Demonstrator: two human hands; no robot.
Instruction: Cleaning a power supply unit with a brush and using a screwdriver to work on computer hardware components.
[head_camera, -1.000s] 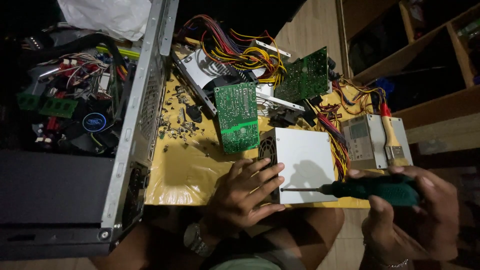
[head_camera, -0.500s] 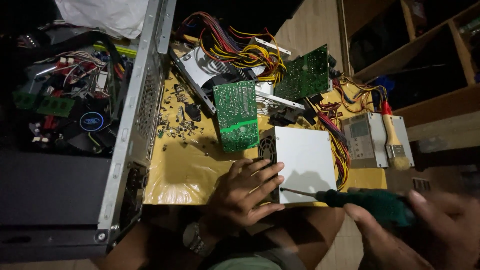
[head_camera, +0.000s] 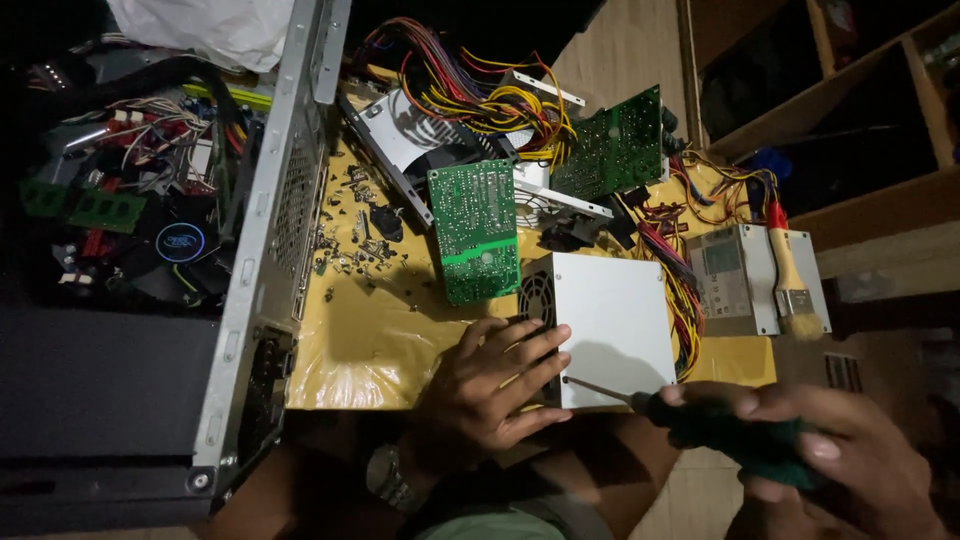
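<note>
Both hands work the white power supply box (head_camera: 610, 325): left hand (head_camera: 495, 385) stays spread flat on its near edge, right hand (head_camera: 810, 455) grips the green-handled screwdriver (head_camera: 700, 420), now angled upward, tip at the box's near edge.

open computer case (head_camera: 250, 300), green circuit boards (head_camera: 475, 232), paintbrush (head_camera: 790, 280), loose screws (head_camera: 350, 250)

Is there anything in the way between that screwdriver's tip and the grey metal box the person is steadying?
Nothing visible. The right hand holds the green-handled screwdriver, and its thin shaft runs bare to the near edge of the grey metal box. The left hand rests on the box's left side, its fingertips beside the tip, not across it.
</note>
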